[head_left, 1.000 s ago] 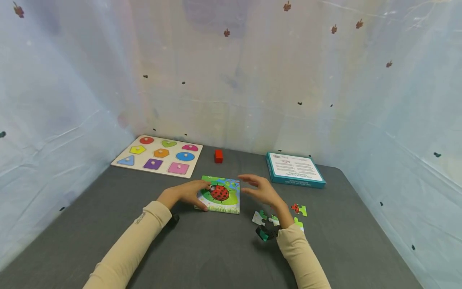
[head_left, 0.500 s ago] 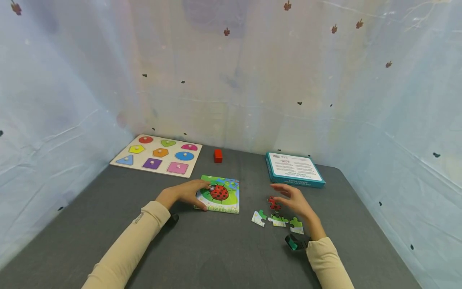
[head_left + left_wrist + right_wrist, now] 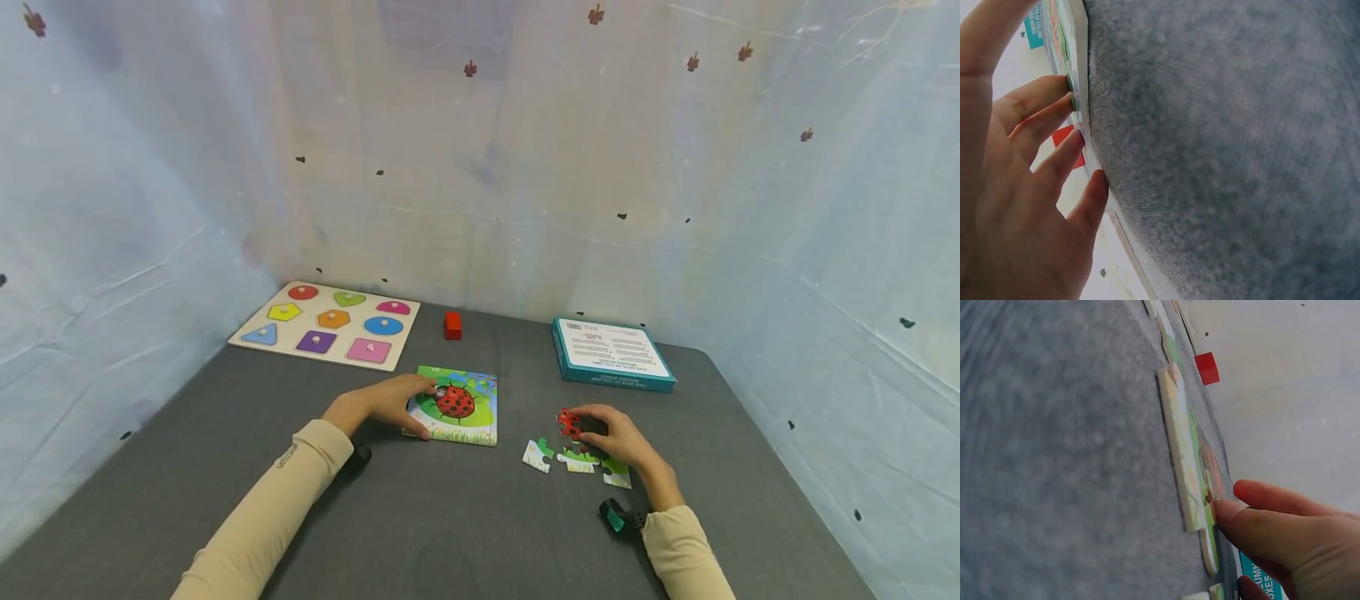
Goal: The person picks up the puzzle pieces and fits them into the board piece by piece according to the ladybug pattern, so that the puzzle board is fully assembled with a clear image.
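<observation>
Right hand at the red spotted puzzle piece; left hand on the ladybug picture

The red spotted piece (image 3: 566,422) lies right of centre on the dark grey table (image 3: 450,521). The right hand (image 3: 624,437) is at it, index finger along the far side and thumb on the near right. Cannot tell whether the pinch bears on the piece; the right-wrist view overlaps thumb and piece.

Handling, my judgement: take the flat piece by opposite edges, clear of the knobs, and keep the thumb low but off its neighbours. A straight lift should disturb them least.

Just nearer lie a white-and-green piece (image 3: 536,456) to the left, a grassy piece (image 3: 577,461) in the middle and a corner piece (image 3: 617,475), partly under the hand, to the right.

Left of these lies the ladybug picture (image 3: 461,403). The left hand (image 3: 386,402) rests on its left side, fingers spread, thumb at the near edge; light pressure should suffice to steady it.

Farther out: shape board (image 3: 356,327) far left, red block (image 3: 453,326) far centre, teal box (image 3: 617,353) far right.
</observation>
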`<state>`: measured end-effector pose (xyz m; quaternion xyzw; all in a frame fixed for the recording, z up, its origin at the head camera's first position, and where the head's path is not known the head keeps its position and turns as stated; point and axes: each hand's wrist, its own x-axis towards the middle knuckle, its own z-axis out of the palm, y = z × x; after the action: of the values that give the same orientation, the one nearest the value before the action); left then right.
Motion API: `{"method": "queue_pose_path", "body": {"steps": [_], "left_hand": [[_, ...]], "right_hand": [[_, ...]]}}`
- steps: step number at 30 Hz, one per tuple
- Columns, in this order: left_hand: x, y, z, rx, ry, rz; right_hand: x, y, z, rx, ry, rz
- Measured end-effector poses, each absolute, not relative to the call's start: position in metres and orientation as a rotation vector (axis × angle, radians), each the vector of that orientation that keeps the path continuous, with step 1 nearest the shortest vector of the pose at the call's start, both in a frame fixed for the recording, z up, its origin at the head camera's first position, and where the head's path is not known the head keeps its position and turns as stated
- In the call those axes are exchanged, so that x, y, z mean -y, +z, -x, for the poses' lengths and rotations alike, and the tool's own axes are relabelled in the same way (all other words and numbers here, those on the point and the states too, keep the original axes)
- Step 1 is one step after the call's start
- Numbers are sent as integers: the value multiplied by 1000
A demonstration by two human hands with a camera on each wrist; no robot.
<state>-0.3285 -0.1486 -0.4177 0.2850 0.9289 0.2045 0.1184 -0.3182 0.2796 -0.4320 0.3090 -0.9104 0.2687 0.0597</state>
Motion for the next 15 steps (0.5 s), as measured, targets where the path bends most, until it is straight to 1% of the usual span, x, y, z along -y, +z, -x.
{"method": "queue_pose_path", "body": {"steps": [9,15], "left_hand": [[148,-417,328,-2731,584,-836],[147,-420,330,-2735,525,-849]], "right_hand": [[-278,-437,322,2647,806,-1020],[-263,-431,323,2600,848,-1053]]}}
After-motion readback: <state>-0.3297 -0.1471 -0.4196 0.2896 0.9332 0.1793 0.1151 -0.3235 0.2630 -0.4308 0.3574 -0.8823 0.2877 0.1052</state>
